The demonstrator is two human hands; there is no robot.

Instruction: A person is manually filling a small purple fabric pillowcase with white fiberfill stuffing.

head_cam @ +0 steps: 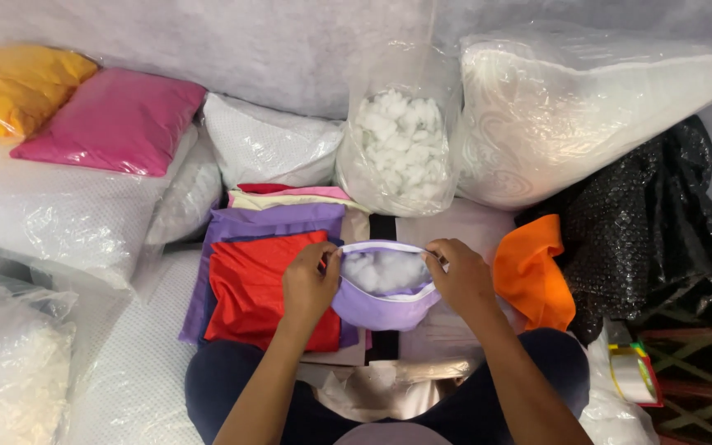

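Between both hands, lilac cover gapes open.

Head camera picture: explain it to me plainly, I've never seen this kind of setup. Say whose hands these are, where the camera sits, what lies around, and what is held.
The camera sits on a person's head and looks down over their lap. The left hand and right hand are that person's own. Together they hold open a small lilac fabric cover with white stuffing inside. Beside it lies a stack of folded fabrics, a red piece on top, and an orange cloth. Behind stand a clear bag of white stuffing and wrapped pillows, one pink.
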